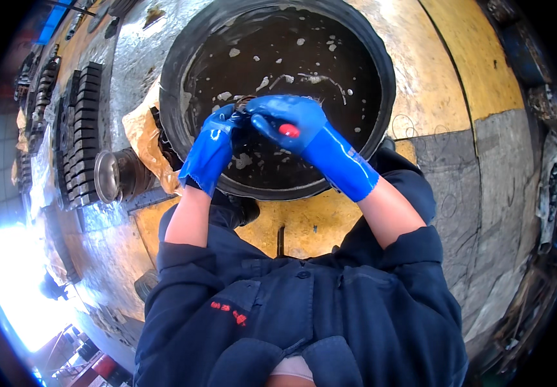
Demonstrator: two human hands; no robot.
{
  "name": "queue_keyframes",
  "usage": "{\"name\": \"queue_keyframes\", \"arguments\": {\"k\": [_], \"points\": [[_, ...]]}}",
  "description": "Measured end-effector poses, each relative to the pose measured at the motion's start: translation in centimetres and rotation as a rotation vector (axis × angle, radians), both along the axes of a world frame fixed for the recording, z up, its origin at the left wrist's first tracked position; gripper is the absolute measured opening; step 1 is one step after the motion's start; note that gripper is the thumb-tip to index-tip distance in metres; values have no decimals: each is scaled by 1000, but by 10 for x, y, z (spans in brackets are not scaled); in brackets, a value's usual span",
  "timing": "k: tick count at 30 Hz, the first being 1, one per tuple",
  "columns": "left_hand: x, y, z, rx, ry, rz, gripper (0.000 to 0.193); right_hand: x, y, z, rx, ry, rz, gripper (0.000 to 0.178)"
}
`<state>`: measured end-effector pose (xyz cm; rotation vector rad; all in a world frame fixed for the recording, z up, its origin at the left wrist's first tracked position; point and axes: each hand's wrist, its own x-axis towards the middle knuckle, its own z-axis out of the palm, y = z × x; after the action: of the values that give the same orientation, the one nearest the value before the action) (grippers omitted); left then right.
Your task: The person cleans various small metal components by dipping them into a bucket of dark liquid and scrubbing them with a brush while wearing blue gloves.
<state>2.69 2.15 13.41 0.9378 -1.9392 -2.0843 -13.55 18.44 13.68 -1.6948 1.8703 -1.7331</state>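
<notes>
Both hands wear wet blue rubber gloves and meet above a large round black tub (387, 84) of dark liquid with pale foam patches. My right hand (291, 116) is closed around something with a rounded red end (289, 130), which pokes out near the palm; the rest of it is hidden in the glove. My left hand (217, 126) is closed at a small dark part (246, 103) with a brownish rim, between the two gloves. Its kind is not clear, since the fingers cover most of it.
Left of the tub lie crumpled brown paper (143, 138), a metal cylindrical part (107, 177) and a row of dark ribbed metal parts (85, 135). Grey sheeting (449, 193) covers floor at the right. My knees flank the tub's near side.
</notes>
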Motion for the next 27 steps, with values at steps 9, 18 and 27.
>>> {"name": "queue_keyframes", "arguments": {"k": [9,18,27], "points": [[-11,3,-10,-145,-66,70,46,-5,0,-14,417,-473,-271,24],[-12,6,-12,-335,-5,137,51,-6,36,31,512,-1123,-121,37],[-13,-4,-7,43,214,163,41,-24,11,-38,639,-904,-65,51]]}}
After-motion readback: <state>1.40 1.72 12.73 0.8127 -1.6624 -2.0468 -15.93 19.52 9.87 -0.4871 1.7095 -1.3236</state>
